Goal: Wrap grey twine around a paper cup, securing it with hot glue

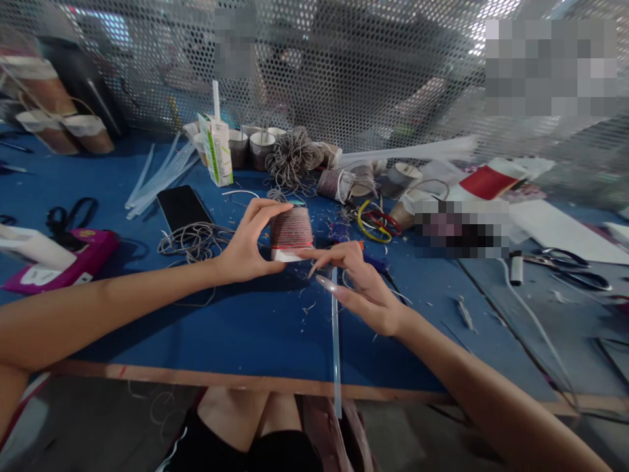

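A small cord-wrapped cup [291,229], brownish grey with a red line and a white rim at its lower end, is held above the blue table [236,341]. My left hand [250,242] grips it from the left, thumb under the white rim and fingers over the top. My right hand [361,285] is on the right, its index finger reaching to the cup's white rim, its thumb and other fingers apart. Below the right hand a clear glue stick [336,347] juts over the table's front edge. A loose grey cord [194,241] lies left of my left hand.
A black phone [183,208], clear sticks [160,177] and a drink carton [216,151] stand or lie back left. Behind are several cups and a cord bundle [295,159]. Yellow-and-red-handled pliers [373,223] and scissors [565,261] lie right; a purple packet [73,259] lies left.
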The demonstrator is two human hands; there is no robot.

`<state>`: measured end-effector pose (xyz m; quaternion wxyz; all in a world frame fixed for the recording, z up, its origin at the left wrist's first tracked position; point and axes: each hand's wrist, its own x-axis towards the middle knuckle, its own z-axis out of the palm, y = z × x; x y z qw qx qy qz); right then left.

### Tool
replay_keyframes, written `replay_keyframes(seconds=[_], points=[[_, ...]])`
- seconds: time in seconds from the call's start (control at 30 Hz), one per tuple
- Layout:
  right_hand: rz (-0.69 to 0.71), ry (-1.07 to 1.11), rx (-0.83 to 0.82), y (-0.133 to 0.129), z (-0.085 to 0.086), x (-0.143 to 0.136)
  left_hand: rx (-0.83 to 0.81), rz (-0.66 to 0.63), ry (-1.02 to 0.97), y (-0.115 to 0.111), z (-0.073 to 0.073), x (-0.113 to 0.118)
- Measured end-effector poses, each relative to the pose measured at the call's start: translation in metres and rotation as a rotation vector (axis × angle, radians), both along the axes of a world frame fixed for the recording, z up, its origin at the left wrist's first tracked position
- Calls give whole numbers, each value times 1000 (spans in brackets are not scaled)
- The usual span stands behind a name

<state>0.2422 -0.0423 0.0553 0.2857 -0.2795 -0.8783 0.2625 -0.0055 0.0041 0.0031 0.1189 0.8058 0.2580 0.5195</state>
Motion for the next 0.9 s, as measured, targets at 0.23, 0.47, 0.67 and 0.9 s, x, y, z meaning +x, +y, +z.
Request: replay_keyframes(seconds=[0.23,0.47,0.67,0.9], points=[[-34,353,-298,0,-6,-1,-66,-37,-85,-5,0,3],[-106,542,-261,9,-9,-1,-125,-128,-213,-4,-6,6],[-165,663,-410,15,-3,-5,-136,-195,-249,-1,-8,5],[-301,697,-530,22,-3,0,-154,-233,-281,-1,-11,6]])
